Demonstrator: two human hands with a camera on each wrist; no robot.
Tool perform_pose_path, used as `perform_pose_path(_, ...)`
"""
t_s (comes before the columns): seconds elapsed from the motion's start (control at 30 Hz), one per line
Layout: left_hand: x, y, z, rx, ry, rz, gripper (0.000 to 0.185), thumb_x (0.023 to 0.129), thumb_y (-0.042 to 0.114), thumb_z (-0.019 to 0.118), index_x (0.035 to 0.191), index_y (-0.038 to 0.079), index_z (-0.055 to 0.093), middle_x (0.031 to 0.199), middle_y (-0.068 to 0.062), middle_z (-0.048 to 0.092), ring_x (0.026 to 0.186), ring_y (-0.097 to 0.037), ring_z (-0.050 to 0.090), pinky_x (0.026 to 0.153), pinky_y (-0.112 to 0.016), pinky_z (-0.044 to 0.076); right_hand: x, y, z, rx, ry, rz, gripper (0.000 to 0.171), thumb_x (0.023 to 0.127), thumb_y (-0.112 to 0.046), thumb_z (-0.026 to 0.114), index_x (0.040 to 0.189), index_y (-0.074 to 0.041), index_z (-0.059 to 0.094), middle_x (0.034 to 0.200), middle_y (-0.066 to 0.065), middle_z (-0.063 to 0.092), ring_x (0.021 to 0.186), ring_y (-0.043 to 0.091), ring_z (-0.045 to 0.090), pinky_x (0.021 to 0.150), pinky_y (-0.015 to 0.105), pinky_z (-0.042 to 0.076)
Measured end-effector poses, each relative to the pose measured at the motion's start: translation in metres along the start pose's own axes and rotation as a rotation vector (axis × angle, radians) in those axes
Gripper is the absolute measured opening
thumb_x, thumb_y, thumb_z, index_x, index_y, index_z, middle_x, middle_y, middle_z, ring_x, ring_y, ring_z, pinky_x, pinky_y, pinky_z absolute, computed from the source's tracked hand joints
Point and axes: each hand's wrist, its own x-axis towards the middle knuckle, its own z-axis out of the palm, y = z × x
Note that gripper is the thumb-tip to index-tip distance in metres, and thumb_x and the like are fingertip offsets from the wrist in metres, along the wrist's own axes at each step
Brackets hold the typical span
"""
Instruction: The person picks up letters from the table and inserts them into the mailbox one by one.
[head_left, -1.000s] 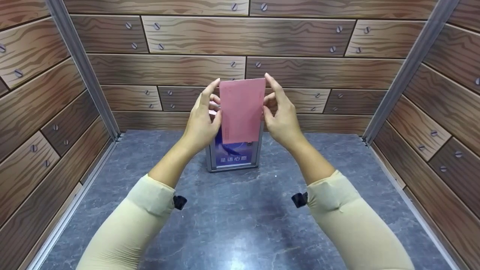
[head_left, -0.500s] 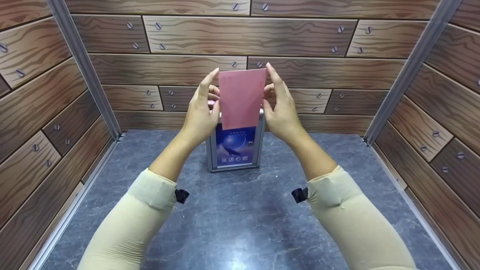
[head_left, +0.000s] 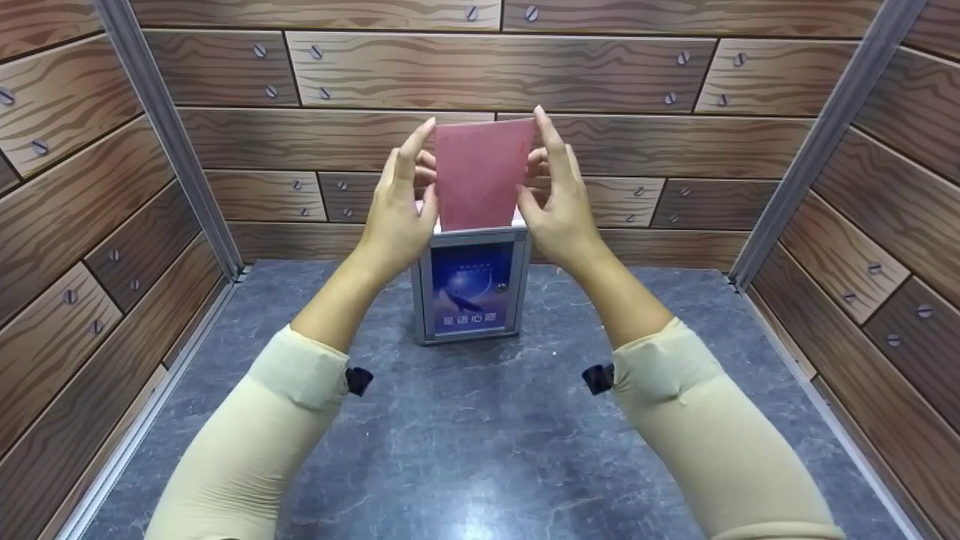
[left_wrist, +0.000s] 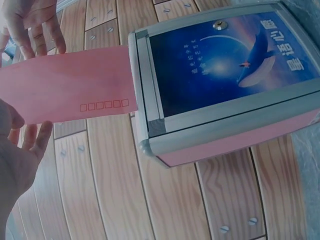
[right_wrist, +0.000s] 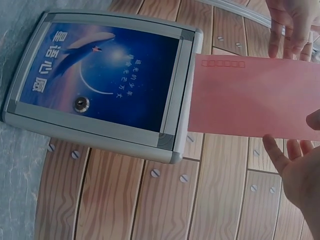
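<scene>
1. Hands raised, fingers upright: left hand (head_left: pixel 397 217) and right hand (head_left: pixel 559 214) pinch one pink envelope (head_left: pixel 480 176) by its side edges.
2. Envelope's lower end sits at one box (head_left: pixel 470 285) directly below the grip.

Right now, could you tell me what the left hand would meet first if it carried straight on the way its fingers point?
Its fingers point up and away, so the left hand would probably meet the wood-patterned back wall first; depth is unclear. The pink envelope lies beside that line.

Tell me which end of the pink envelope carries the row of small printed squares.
The lower end of the pink envelope, next to the box top; the end at the fingertips is plain.
</scene>
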Motion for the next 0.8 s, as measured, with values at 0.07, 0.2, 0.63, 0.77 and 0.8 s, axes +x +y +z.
perform_pose_path(0.07,0.004,-0.001,-0.001,0.023,0.008,0.024,0.072,0.097,-0.01,0.053,0.161,0.018,0.035,0.122,-0.018,0.059,0.11,-0.029,0.068,0.089,-0.034,0.063,0.004,0.002,0.001,0.017,0.011,-0.015,0.087,0.095,0.006,0.06,0.172,-0.018,0.027,0.127,0.012,0.054,0.114,0.024,0.064,0.099,0.043,0.065)
perform_pose_path(0.2,0.01,-0.008,0.001,0.054,0.027,0.087,0.071,0.097,-0.009,0.055,0.16,0.019,0.035,0.121,-0.019,0.06,0.109,-0.031,0.068,0.1,-0.034,0.06,0.011,0.01,0.004,-0.012,0.038,-0.026,0.084,0.097,0.007,0.061,0.171,-0.017,0.028,0.127,0.014,0.056,0.113,0.021,0.064,0.09,0.039,0.065)
perform_pose_path(0.63,0.021,-0.035,0.004,0.057,0.089,0.172,0.065,0.101,-0.008,0.055,0.157,0.02,0.036,0.116,-0.019,0.061,0.107,-0.031,0.066,0.1,-0.03,0.062,0.027,0.027,0.017,-0.053,0.078,-0.08,0.076,0.099,0.009,0.058,0.168,-0.01,0.033,0.121,0.013,0.056,0.107,0.016,0.062,0.095,0.032,0.061)
perform_pose_path(0.77,0.02,-0.036,0.005,0.065,0.09,0.17,0.066,0.1,-0.008,0.056,0.157,0.019,0.036,0.116,-0.02,0.061,0.108,-0.032,0.067,0.101,-0.032,0.061,0.028,0.031,0.017,-0.08,0.074,-0.087,0.076,0.099,0.008,0.059,0.169,-0.009,0.033,0.12,0.015,0.057,0.108,0.017,0.061,0.1,0.038,0.059)
perform_pose_path(0.8,0.02,-0.036,0.005,0.068,0.091,0.17,0.066,0.1,-0.008,0.056,0.157,0.019,0.036,0.116,-0.02,0.061,0.107,-0.032,0.067,0.1,-0.032,0.061,0.028,0.031,0.017,-0.084,0.075,-0.089,0.076,0.099,0.008,0.059,0.168,-0.009,0.033,0.12,0.016,0.058,0.108,0.017,0.061,0.101,0.039,0.058)
